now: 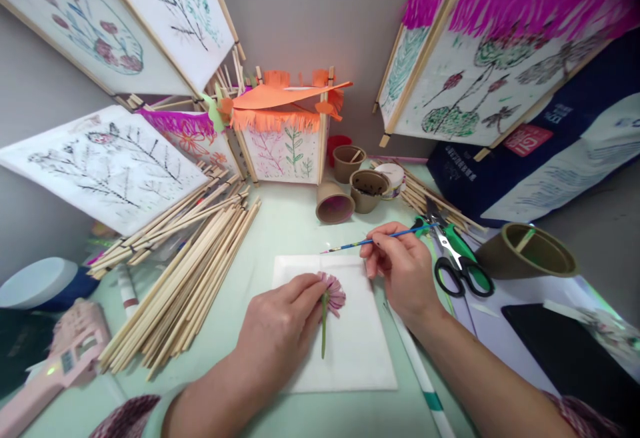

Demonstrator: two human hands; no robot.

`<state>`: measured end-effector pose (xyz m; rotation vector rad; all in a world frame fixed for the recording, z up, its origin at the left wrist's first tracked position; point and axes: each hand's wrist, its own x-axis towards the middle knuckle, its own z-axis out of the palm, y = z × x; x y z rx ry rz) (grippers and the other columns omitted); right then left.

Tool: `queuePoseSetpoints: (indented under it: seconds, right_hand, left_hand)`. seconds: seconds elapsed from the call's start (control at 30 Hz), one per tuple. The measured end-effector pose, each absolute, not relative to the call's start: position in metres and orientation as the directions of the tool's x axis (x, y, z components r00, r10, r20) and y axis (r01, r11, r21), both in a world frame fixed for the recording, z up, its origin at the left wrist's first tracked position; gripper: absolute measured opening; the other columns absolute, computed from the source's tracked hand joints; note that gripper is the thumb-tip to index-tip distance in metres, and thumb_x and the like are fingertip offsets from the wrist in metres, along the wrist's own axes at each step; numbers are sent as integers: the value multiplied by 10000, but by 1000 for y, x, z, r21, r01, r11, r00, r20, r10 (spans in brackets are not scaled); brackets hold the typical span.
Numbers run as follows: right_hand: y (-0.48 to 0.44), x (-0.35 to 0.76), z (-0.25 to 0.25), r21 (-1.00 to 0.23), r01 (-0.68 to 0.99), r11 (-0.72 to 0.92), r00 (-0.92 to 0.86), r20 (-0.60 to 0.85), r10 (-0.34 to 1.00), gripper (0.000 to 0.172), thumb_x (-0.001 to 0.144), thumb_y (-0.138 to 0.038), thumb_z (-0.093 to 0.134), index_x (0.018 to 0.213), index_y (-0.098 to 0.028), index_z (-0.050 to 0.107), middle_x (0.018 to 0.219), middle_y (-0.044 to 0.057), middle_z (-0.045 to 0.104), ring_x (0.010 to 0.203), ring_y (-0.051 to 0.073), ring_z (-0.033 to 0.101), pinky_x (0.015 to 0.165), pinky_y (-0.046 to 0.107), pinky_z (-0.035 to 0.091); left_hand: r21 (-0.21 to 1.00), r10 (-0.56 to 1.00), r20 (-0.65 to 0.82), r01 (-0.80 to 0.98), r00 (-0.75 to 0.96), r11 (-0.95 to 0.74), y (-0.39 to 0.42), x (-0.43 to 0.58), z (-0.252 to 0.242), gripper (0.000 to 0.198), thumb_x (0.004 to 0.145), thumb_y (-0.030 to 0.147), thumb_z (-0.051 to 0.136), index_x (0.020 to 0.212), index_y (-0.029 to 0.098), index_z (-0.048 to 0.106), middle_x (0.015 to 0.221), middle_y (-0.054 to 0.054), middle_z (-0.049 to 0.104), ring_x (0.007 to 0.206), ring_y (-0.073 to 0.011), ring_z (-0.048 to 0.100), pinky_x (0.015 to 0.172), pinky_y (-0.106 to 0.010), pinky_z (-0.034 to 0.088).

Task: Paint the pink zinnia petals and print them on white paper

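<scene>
My left hand (283, 318) pinches a pink-purple flower (334, 297) near its head, and the green stem points down toward me. Under the flower lies a square white sheet (350, 358) on the pale green table. A thin blue paintbrush (350, 245) is held in my right hand (400, 268), its pinkish tip pointing left above the far edge of the sheet. Brush and flower are apart. A white marker (417, 375) with a teal band lies along the right side of the sheet, below my right forearm.
Wooden sticks (185, 291) are piled at left beside a pink glue gun (75, 351). Brown pots (335, 205) stand at the back, another pot (530, 251) at right. Scissors (460, 271) lie right of my right hand. Painted paper lanterns (283, 145) stand and hang around.
</scene>
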<state>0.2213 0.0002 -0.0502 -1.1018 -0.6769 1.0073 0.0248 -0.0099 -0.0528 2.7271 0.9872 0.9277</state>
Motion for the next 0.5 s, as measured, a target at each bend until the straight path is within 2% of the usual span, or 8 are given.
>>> queuePoseSetpoints:
  seconds: [0.13, 0.2, 0.27, 0.33, 0.4, 0.5]
  right_hand:
    - [-4, 221, -55, -953, -284, 104, 335, 3, 942, 165, 805, -324, 671, 796, -188, 577, 611, -24, 678, 379, 60, 505, 394, 172, 345]
    - [-7, 220, -55, -965, -216, 148, 270, 86, 959, 125, 875, -319, 627, 866, -197, 597, 669, -26, 687, 411, 57, 520, 416, 176, 366]
    - [-10, 221, -53, -967, -75, 244, 155, 230, 961, 103, 936, -292, 565, 954, -210, 626, 755, -20, 696, 466, 60, 553, 472, 194, 426]
    - [-13, 221, -49, -912, 118, 392, -16, 393, 919, 143, 961, -232, 525, 1011, -213, 658, 841, -1, 701, 564, 73, 606, 582, 226, 496]
    - [-14, 222, -44, -799, 278, 534, -161, 509, 845, 178, 953, -168, 521, 1024, -201, 680, 897, 21, 703, 706, 101, 649, 701, 258, 523]
    - [-18, 224, -39, -682, 412, 605, -230, 565, 793, 180, 932, -125, 550, 1042, -185, 680, 930, 40, 695, 826, 127, 646, 740, 266, 514]
  left_hand:
    - [325, 642, 470, 557, 605, -764, -10, 25, -57, 225, 950, 133, 507, 1071, 160, 694, 1049, -61, 755, 811, -227, 748, 676, -388, 647]
    - [355, 661, 442, 559, 606, -750, -10, 24, -59, 225, 937, 121, 523, 1080, 163, 692, 1068, -63, 749, 833, -234, 746, 692, -400, 648]
    - [388, 680, 416, 559, 603, -733, -10, 24, -61, 232, 920, 107, 545, 1089, 171, 691, 1087, -61, 742, 863, -242, 742, 716, -408, 644]
    - [428, 703, 386, 558, 598, -711, -9, 24, -60, 262, 893, 83, 568, 1106, 182, 686, 1101, -57, 731, 891, -248, 735, 741, -412, 636]
    - [482, 730, 348, 556, 588, -677, -8, 23, -57, 318, 856, 56, 597, 1136, 186, 673, 1117, -62, 706, 874, -234, 727, 743, -391, 625]
    - [566, 781, 271, 563, 562, -602, -6, 17, -47, 362, 816, 65, 664, 1160, 176, 652, 1132, -75, 642, 732, -162, 685, 681, -322, 596]
